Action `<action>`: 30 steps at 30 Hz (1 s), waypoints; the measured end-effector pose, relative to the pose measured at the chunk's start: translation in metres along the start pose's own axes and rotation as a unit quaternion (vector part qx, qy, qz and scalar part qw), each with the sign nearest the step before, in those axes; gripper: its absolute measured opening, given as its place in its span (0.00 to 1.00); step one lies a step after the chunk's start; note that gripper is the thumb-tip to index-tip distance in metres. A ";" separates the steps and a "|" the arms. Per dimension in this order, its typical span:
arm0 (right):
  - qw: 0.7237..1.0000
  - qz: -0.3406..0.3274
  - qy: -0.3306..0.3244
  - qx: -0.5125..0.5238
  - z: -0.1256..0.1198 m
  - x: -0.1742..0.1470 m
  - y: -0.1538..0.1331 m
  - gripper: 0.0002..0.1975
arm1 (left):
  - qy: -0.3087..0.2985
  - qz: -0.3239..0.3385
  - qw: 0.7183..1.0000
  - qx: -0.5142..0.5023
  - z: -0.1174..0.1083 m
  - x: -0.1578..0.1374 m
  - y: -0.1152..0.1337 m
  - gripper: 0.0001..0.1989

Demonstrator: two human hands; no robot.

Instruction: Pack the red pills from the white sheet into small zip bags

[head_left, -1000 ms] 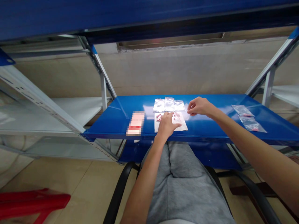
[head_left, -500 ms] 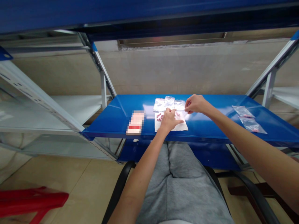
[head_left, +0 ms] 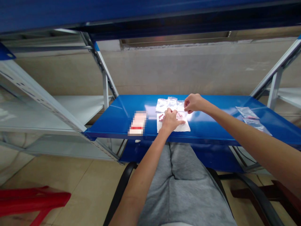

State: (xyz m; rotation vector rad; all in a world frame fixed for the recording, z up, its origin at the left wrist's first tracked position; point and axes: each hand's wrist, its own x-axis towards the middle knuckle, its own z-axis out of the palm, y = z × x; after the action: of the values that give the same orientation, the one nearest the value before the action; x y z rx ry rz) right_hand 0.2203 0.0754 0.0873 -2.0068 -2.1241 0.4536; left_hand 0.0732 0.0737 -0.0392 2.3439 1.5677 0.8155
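The small red beads lie on the white sheet, to either side of your left hand. They look hard and light — likely to roll at a nudge — so a fingertip pinch should suit them best. The clear plastic bags, just beyond the sheet, look thin, limp and slippery; take them by an edge. Your left hand is palm down over the sheet, thumb set wide of the fingers; whether it presses on anything is hidden. Your right hand bends down beside the rightmost bag, fingers drawn narrow; you cannot tell whether they pinch its edge. Farther right on the blue tabletop, two flat bags lie partly behind your right forearm.
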 end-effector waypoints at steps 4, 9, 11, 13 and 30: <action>0.999 0.019 -0.029 0.019 -0.002 0.004 -0.006 0.09 | -0.008 -0.005 1.000 0.007 -0.003 0.001 0.000 0.30; 0.999 0.016 -0.037 0.014 0.000 0.009 -0.009 0.07 | -0.017 -0.012 1.000 0.008 -0.005 0.001 0.001 0.30; 0.999 0.012 -0.039 0.013 0.001 0.011 -0.009 0.06 | -0.019 -0.016 1.000 0.011 -0.005 0.001 0.001 0.30; 0.999 0.012 -0.040 0.020 0.001 0.012 -0.009 0.06 | -0.021 -0.019 1.000 0.013 -0.005 0.002 0.001 0.30; 0.999 0.009 -0.042 0.027 -0.003 0.006 -0.009 0.11 | -0.031 -0.026 0.999 0.004 -0.006 0.002 0.001 0.30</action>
State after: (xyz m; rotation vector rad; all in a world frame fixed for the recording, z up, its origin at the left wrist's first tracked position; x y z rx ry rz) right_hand 0.2122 0.0814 0.0932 -2.0112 -2.1196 0.6027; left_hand 0.0716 0.0748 -0.0334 2.2997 1.6025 0.7210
